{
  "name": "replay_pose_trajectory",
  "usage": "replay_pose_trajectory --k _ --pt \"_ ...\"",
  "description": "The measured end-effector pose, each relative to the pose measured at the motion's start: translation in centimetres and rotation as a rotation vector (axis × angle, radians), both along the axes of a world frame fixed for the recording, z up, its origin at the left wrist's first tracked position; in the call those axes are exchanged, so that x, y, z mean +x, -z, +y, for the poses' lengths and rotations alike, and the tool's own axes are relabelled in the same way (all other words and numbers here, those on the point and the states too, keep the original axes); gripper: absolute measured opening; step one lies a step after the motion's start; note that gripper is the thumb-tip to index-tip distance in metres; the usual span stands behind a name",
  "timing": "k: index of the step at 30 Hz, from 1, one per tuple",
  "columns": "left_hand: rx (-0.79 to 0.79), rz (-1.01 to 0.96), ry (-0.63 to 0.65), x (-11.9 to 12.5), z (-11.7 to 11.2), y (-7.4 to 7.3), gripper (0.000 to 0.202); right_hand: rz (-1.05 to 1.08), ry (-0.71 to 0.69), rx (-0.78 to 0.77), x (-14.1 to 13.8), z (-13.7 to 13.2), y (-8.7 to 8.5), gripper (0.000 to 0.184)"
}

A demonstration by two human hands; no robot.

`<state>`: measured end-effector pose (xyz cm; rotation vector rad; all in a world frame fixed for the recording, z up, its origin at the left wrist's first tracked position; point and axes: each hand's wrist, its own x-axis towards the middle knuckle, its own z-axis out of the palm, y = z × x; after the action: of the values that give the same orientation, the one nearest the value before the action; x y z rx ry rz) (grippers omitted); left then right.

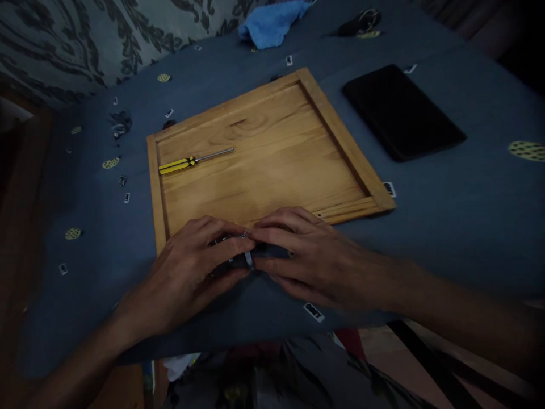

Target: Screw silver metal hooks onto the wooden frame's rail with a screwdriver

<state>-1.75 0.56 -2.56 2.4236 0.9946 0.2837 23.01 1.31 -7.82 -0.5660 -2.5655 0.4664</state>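
Observation:
A framed wooden panel [276,170] lies on the cloth-covered table. Along its near edge, my left hand [189,258] and my right hand [317,258] meet with fingertips nearly touching. Between them they pinch a small shiny metal piece [248,259], shaped somewhat like a hinge but mostly covered by my fingers. A dark screw hole shows in the near frame rail, just right of my right hand's knuckles. On the panel's left part rests a screwdriver [183,165] with a yellow and black handle, its shaft pointing right.
A flat black tablet-like object [402,113] lies right of the panel. Behind it are a blue cloth [272,24] and a dark object [360,23]. Dark metal hardware [120,122] and a little pile of small metal parts [122,180] sit to the left.

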Motion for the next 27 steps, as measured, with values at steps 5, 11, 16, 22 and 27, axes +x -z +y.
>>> replay_pose_trajectory --k 5,11,16,22,27 --pt "0.027 -0.011 -0.007 -0.28 -0.04 0.0 0.034 0.003 -0.01 0.018 -0.02 0.05 0.13 0.023" --pt "0.046 -0.01 -0.012 -0.5 -0.12 0.06 0.03 -0.004 -0.002 0.026 -0.1 0.09 -0.01 0.025" --pt "0.038 -0.007 -0.013 -0.47 -0.02 0.12 0.029 0.019 0.005 0.061 -0.19 0.08 -0.01 0.025" --pt "0.032 -0.007 -0.013 -0.5 -0.07 -0.04 0.028 0.013 0.008 0.054 -0.22 0.06 -0.01 0.027" --pt "-0.007 -0.048 -0.034 -0.7 -0.03 0.11 0.031 0.006 0.007 0.049 -0.23 0.04 -0.04 0.027"
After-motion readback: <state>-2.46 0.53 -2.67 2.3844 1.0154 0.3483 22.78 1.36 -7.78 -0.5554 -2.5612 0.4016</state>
